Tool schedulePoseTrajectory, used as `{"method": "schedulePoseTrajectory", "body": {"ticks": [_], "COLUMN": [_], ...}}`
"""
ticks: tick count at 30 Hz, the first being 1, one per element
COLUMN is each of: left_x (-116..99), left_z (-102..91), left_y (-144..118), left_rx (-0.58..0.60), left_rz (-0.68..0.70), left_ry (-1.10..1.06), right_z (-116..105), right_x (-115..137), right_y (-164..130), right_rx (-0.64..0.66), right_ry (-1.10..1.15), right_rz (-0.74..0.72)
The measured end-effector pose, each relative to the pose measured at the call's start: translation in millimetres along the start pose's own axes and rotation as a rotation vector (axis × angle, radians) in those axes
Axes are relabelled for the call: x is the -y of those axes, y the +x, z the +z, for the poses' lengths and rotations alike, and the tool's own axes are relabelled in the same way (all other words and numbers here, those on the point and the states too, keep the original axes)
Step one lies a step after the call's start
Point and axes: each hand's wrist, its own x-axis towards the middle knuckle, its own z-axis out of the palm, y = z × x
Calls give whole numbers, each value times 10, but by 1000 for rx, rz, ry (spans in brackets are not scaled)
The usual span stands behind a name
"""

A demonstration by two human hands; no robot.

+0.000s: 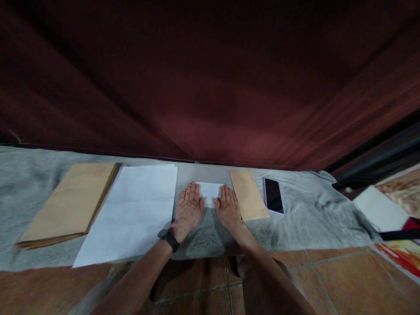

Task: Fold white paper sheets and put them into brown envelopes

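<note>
A small folded white paper (209,192) lies on the grey cloth (295,223) in the middle. My left hand (189,208) lies flat on the paper's left end, fingers together and stretched out. My right hand (229,206) lies flat on its right end the same way. Only the strip of paper between the hands shows. A black band (170,240) sits on my left wrist. A single brown envelope (248,200) lies just right of my right hand.
A stack of white sheets (134,214) lies left of my hands, with a pile of brown envelopes (74,201) further left. A dark phone (273,195) rests right of the single envelope. A dark red curtain (210,78) hangs behind. Tiled floor (328,280) is below.
</note>
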Motion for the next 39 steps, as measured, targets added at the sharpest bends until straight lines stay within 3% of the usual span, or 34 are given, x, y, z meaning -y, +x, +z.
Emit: {"method": "schedulePoseTrajectory", "body": {"ticks": [8,14,19,39], "left_x": [-26,-85,-95,-40], "left_z": [-34,-115,-174,-189], "left_y": [-16,-17,-18,-117], "left_rx": [-2,-5,44,79], "left_rz": [-10,69,121,20], "left_ry": [83,102,153,54], "right_z": [-45,-172,-76,70], "right_x": [-40,152,250,-15], "right_y": [45,180,184,116], "right_rx": [-3,80,135,37], "right_ry": [46,168,178,11], "right_rz": [12,-107,-176,-28]}}
